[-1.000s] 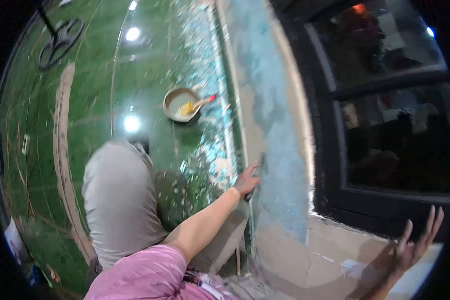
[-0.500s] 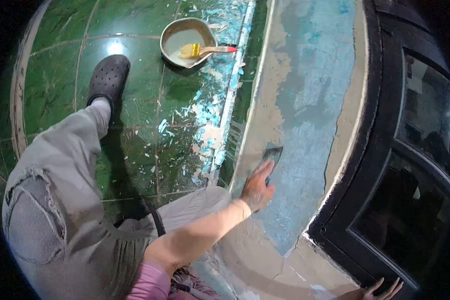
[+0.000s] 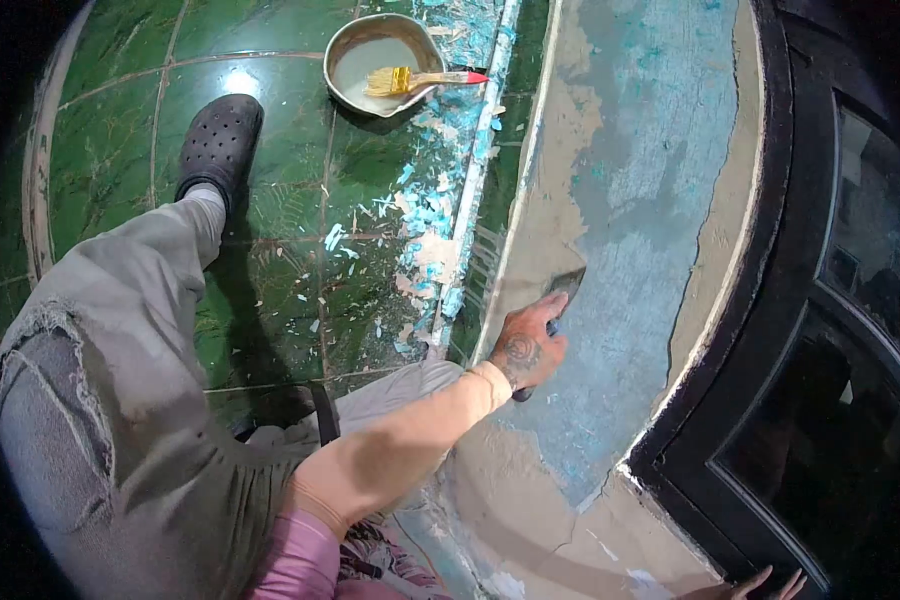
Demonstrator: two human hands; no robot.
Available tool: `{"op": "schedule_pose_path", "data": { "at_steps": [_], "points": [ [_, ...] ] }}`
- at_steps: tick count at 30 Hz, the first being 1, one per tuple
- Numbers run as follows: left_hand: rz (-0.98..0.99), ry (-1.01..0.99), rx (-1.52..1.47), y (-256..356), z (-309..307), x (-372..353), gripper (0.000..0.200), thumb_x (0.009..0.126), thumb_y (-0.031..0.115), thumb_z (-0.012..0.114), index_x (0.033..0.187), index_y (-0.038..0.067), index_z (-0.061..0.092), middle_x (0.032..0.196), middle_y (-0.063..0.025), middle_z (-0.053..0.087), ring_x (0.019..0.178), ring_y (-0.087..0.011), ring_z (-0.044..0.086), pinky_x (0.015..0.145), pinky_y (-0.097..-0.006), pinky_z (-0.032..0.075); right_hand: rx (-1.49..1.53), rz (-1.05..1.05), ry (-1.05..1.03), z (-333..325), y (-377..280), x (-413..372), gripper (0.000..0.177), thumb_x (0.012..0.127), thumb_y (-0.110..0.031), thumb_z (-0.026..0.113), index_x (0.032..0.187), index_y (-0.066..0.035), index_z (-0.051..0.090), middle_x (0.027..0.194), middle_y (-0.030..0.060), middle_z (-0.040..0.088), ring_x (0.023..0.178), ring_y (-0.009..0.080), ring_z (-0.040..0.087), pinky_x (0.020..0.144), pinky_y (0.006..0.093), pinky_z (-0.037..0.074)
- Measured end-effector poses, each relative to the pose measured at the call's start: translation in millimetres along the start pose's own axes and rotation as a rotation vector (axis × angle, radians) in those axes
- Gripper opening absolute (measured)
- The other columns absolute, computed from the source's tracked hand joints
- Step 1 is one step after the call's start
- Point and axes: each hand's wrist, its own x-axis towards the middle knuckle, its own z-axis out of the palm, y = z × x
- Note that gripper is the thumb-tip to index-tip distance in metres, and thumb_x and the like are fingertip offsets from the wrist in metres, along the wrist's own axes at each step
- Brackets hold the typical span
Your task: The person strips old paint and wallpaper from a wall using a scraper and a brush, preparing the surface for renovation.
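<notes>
My left hand [image 3: 528, 348], with a tattoo on its back, is wrapped round the dark handle of a scraper [image 3: 568, 283]. The scraper's blade lies against the wall surface [image 3: 630, 300], at the border between patchy blue paint and bare beige plaster. A pink sleeve [image 3: 295, 550] covers the upper part of that arm. At the bottom right edge, only the fingers of my right hand [image 3: 773, 584] show; they are spread beside the lower part of the black frame [image 3: 685, 480]. Its palm is out of view.
A round bowl [image 3: 335, 85] stands on green tiles [image 3: 280, 140], a yellow-bristled brush [image 3: 410, 81] across its rim. Blue and beige paint flakes [image 3: 430, 215] litter the floor along a pale edge strip [image 3: 470, 170]. My outstretched leg [image 3: 130, 300] ends in a dark clog [image 3: 220, 150].
The view has shifted a little, moving the bowl up and the wall rightward in it. My left hand and the scraper appear slightly higher and further right, and the blade is angled differently.
</notes>
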Motion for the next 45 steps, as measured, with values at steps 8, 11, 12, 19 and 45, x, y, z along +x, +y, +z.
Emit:
{"op": "schedule_pose_path", "data": {
  "at_steps": [8,11,12,19,45],
  "points": [
    [-0.054,-0.015,-0.017,5.7,-10.7,9.9,0.056,0.079,0.012,0.060,0.135,0.005,0.055,0.119,-0.0230,0.065,0.105,-0.0324,0.065,0.091,-0.0350,0.049,-0.017,-0.027,-0.008,-3.4,4.9,0.0,0.058,0.084,-0.045,0.074,0.119,0.000,0.063,0.130,0.0263,0.055,0.119,0.0421,0.055,0.099,0.0502,0.047],
    [-0.037,0.001,-0.008,-1.1,4.1,4.1,0.052,0.079,0.011,0.059,0.131,0.007,0.058,0.110,-0.0260,0.066,0.103,-0.0378,0.064,0.091,-0.0373,0.049,-0.015,-0.013,0.013,2.9,-1.0,3.9,0.058,0.084,-0.045,0.074,0.119,0.000,0.063,0.130,0.0262,0.055,0.119,0.0419,0.055,0.099,0.0502,0.047],
    [-0.090,-0.004,-0.021,3.8,-0.3,4.0,0.053,0.080,0.013,0.059,0.133,0.007,0.057,0.110,-0.0252,0.066,0.098,-0.0356,0.066,0.088,-0.0363,0.051,-0.019,-0.007,-0.002,-0.2,-1.7,2.7,0.058,0.084,-0.046,0.074,0.120,-0.001,0.063,0.130,0.0262,0.055,0.119,0.0418,0.055,0.099,0.0503,0.047],
    [0.242,0.160,0.060,-2.6,-3.4,11.8,0.056,0.080,0.013,0.061,0.136,0.009,0.055,0.102,-0.0239,0.069,0.077,-0.0237,0.068,0.073,-0.0335,0.053,-0.032,-0.025,0.020,-0.3,-6.5,5.0,0.058,0.085,-0.045,0.073,0.120,0.000,0.062,0.130,0.0258,0.055,0.118,0.0418,0.056,0.098,0.0507,0.047],
    [-0.125,-0.063,0.044,-9.6,-25.3,47.3,0.056,0.078,0.013,0.061,0.133,0.005,0.056,0.126,-0.0248,0.060,0.119,-0.0334,0.058,0.101,-0.0345,0.044,0.927,-0.480,-0.614,84.2,-255.7,0.5,0.059,0.071,-0.015,0.075,0.128,-0.012,0.061,0.145,0.0198,0.045,0.138,0.0380,0.039,0.111,0.0601,0.028]
  ]
}}
